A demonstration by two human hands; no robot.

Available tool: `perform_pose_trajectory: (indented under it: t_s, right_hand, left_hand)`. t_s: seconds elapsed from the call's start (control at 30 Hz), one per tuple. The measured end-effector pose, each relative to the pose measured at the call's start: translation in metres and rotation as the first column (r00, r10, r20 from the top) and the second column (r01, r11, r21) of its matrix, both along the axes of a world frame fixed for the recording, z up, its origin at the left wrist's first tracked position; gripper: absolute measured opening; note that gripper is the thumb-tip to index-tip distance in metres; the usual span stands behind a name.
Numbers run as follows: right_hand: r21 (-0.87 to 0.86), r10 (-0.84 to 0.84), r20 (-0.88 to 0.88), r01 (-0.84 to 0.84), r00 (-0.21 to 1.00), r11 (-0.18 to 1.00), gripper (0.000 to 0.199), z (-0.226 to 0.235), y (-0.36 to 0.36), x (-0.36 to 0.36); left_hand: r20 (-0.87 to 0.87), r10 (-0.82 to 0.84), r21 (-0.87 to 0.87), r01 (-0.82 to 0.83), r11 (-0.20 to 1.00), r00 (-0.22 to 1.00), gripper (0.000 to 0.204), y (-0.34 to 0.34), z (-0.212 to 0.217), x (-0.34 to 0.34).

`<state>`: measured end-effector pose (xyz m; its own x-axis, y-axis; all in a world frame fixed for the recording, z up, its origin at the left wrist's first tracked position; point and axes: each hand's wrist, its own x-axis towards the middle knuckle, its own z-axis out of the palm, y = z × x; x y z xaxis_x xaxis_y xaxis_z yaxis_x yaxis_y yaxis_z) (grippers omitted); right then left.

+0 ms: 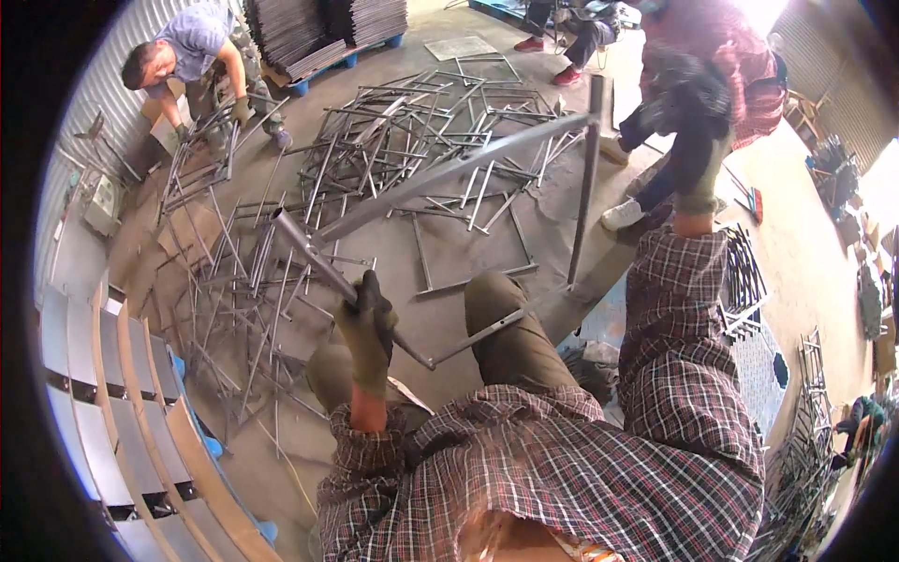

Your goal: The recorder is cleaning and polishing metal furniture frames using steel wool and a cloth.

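My left hand, in an olive and black glove, is shut on a tube of a grey metal frame near its left corner. The frame's long bar runs up and right to an upright leg. My right hand, also gloved, is raised at the upper right beside that leg; its grip is hidden by the glove and by a seated person behind it. My knees in olive trousers sit below the frame.
Several welded metal frames lie piled across the concrete floor. A person in a blue shirt bends over frames at upper left. Stacked curved panels fill the left edge; flat sheet stacks sit on a pallet.
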<state>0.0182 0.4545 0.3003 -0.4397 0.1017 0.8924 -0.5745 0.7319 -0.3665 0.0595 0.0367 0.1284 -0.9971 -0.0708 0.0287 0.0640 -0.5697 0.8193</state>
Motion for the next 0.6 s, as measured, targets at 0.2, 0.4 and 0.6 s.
perform_pose_trajectory:
  t_s: [0.2, 0.4, 0.6]
  right_hand:
    - [-0.55, 0.681, 0.344, -0.448, 0.647, 0.704, 0.042, 0.001, -0.022, -0.017]
    - [-0.672, 0.822, 0.345, -0.492, 0.453, 0.553, 0.039, 0.008, -0.025, -0.032]
    - [-0.563, 0.078, -0.107, -0.125, 0.991, 0.817, 0.035, -0.04, -0.045, -0.056]
  left_hand:
    - [-0.074, -0.016, -0.129, 0.006, 0.992, 0.997, 0.011, 0.004, 0.003, 0.009]
    - [-0.008, -0.004, -0.005, 0.004, 1.0, 1.0, 0.005, 0.011, 0.0, 0.014]
    - [-0.211, 0.166, -0.552, -0.257, 0.793, 0.963, 0.01, 0.041, 0.026, 0.044]
